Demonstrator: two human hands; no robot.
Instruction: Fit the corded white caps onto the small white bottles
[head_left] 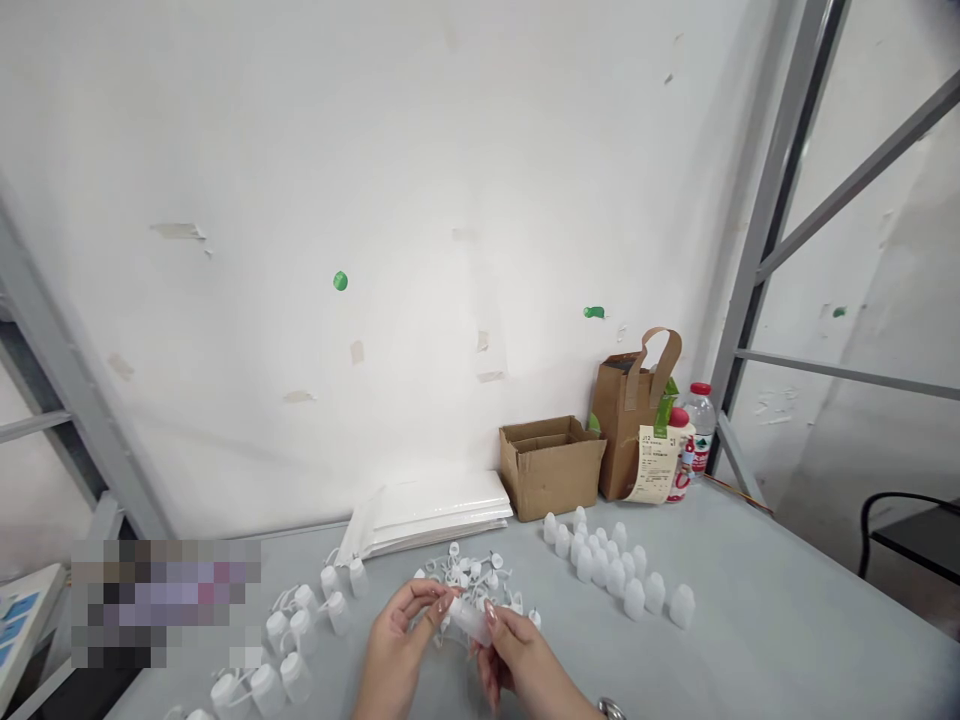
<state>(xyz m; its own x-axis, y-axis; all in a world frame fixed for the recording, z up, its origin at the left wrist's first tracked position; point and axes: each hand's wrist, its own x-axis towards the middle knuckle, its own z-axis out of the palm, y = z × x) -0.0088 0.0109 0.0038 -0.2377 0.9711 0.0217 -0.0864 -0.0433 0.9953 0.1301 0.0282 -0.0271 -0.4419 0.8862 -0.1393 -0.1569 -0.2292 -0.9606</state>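
Head view: a translucent white plastic bottle point(471, 622) lies tilted on its side between the person's two hands, low at the middle of the frame and held above a grey table point(757, 610); the left hand point(394, 640) pinches the bottle's upper end with its fingertips point(444, 603), while the right hand point(525, 665) pinches the body from the other side, its long-nailed fingers pressed close to the bottle; a metal watch point(611, 708) shows at the right wrist; just behind the hands, at 12 o'clock, sits a heap of small white tethered caps point(469, 578); at 2 o'clock, upright white bottles point(604, 565) stand in a loose cluster; at 9 to 10 o'clock, more white bottles with tethered caps point(296, 630) stand scattered; farther out at 12 o'clock lies a stack of flat white packets point(427, 512); at 1 o'clock are an open cardboard box point(551, 468), a kraft paper bag point(626, 420) with a printed paper slip point(654, 465) on it, and a water bottle point(701, 430) with a red cap; a pixelated patch point(165, 600) hides part of the view at 9 o'clock; a black chair point(892, 530) stands beyond the table at 3 o'clock
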